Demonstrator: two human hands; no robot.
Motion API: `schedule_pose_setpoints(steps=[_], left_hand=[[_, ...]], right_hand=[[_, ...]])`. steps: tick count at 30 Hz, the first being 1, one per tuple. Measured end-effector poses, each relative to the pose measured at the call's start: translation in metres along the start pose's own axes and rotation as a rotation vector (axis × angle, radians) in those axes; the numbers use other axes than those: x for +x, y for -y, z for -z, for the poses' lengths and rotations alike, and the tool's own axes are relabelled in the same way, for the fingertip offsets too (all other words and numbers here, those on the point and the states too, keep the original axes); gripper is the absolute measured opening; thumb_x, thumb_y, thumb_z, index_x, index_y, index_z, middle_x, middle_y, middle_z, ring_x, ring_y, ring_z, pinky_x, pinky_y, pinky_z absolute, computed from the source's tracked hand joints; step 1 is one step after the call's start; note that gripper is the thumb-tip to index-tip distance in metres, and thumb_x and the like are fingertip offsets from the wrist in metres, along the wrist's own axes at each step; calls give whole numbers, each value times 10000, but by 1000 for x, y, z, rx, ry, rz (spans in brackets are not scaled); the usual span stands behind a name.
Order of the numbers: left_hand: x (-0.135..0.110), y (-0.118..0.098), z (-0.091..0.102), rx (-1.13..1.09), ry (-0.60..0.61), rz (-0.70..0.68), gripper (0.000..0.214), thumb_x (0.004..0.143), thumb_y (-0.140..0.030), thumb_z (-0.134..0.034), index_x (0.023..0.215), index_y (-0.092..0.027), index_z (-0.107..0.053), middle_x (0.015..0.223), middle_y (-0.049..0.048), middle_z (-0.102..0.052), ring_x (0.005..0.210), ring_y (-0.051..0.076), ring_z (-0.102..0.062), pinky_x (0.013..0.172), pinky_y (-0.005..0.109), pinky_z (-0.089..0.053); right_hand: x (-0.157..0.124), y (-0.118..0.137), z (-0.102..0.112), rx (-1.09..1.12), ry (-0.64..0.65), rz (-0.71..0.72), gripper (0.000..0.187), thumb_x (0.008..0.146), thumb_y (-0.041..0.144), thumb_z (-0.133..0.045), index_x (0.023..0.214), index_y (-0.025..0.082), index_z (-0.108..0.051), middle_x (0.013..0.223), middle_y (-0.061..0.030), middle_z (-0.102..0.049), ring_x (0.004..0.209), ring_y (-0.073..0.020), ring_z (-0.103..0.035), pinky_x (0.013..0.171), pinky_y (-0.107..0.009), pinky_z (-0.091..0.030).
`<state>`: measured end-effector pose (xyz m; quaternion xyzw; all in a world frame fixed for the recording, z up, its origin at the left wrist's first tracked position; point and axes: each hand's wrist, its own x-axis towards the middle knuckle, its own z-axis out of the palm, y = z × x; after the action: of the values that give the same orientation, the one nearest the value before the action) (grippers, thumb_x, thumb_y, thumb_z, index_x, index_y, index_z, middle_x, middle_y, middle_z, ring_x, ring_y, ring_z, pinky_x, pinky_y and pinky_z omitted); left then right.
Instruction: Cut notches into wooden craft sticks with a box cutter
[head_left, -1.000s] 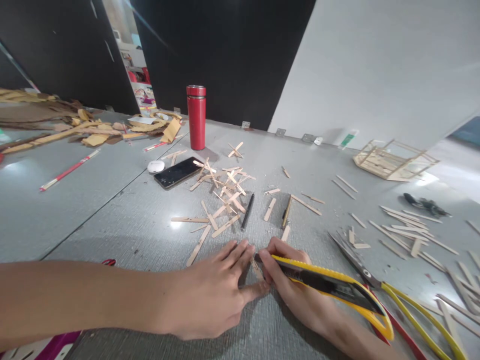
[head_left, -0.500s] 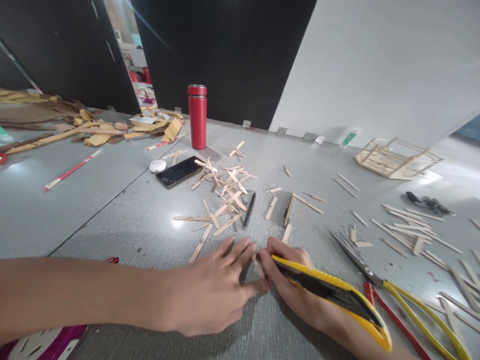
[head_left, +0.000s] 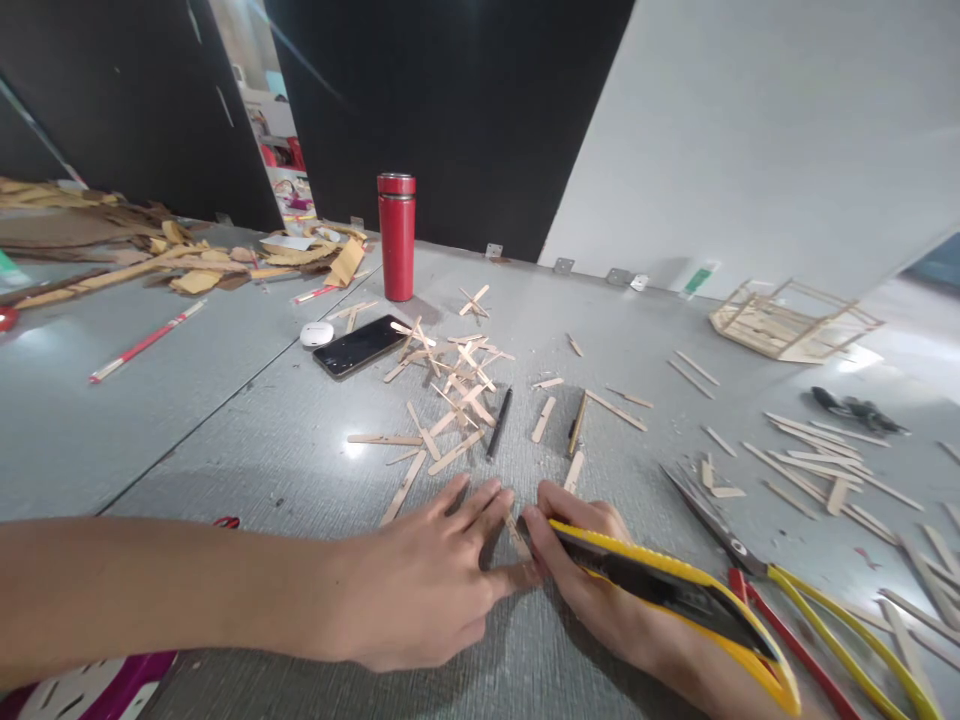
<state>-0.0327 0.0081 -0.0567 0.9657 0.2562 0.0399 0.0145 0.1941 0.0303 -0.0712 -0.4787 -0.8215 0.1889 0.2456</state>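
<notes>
My right hand is closed around a yellow and black utility knife, its cutting end pointing left and its body slanting down to the right. The knife's front end touches or nearly touches a short wooden craft stick on the table; the blade itself is hidden by my fingers. My left hand lies low over the table, fingers stretched, with the index fingertip and thumb pinning that stick at its two ends. Just beyond the hands are a black pen and another craft stick.
A pile of craft sticks lies beside a phone and a red flask. Scissors with yellow handles lie on the right, near loose strips. A stick frame model stands farther back. Cardboard scraps are at left.
The knife and my right hand have shifted slightly right and down. My left hand stays in place on the craft stick.
</notes>
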Motion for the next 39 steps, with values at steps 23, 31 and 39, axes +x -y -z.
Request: schedule_pose_setpoints(steps=[23,31,39], left_hand=[[2,2,-5,11,-28,-29,651,1042,-263,-495,1639,-113,-281,1618,323,-355,1534,424,-320,1238,519,-323],[-4,2,-3,-106,-30,1,513,1092,-305,-429,1589,-184,-380,1650,297,-314,1552,423,-266,1223,564,-338],[-11,-2,-3,-173,10,69,513,1076,-380,-505,1553,-216,-414,1632,324,-329,1543,465,-239,1173,593,-405]], right_hand=[[1,-2,4,84,24,-24,406,1045,413,-469,671,254,-447,591,42,-498,526,-148,-521,590,-340,-440],[2,-4,2,253,-65,-83,238,1005,442,-611,900,235,-665,641,38,-613,548,-132,-553,529,-267,-449],[-2,3,12,408,13,-114,360,1062,455,-477,1047,207,-737,508,31,-637,445,-131,-611,485,-240,-498]])
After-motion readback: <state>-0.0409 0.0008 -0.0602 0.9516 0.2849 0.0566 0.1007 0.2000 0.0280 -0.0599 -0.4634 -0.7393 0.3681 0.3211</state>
